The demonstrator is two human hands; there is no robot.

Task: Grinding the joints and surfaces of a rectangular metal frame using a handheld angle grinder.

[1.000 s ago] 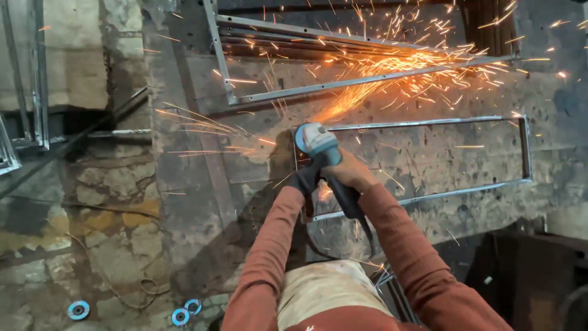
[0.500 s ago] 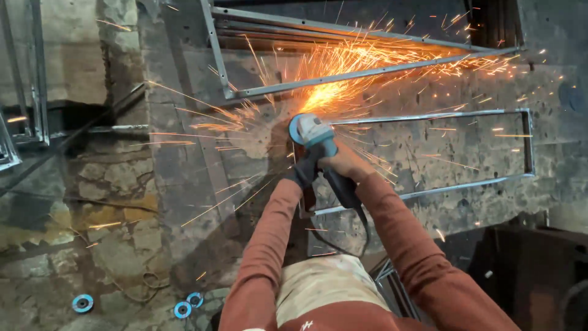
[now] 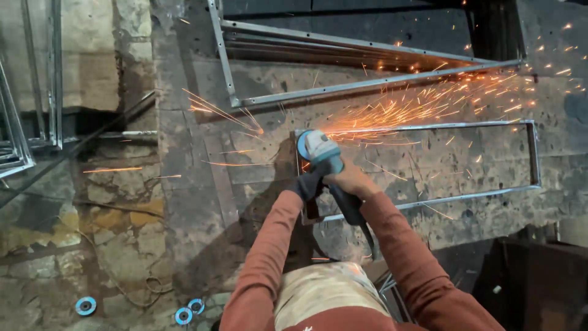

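Both my hands grip a teal and grey angle grinder (image 3: pixel 320 151). My left hand (image 3: pixel 308 183), in a dark glove, wraps its front part. My right hand (image 3: pixel 350 180), bare, clasps the dark rear handle. The disc touches the near left corner of a rectangular steel frame (image 3: pixel 534 160) lying on the stone floor, and orange sparks (image 3: pixel 429 104) stream to the right. My rust-red sleeves fill the lower middle.
A second, larger steel frame (image 3: pixel 367 83) lies just beyond. More metal frames (image 3: pixel 18 147) stand at the far left. Blue grinding discs (image 3: pixel 86 305) (image 3: pixel 184 315) lie on the floor at lower left. A dark metal object (image 3: pixel 539 282) sits at lower right.
The dense shower of sparks thrown up and to the left has thinned and now streams mostly to the right. The grinder stays at the same frame corner.
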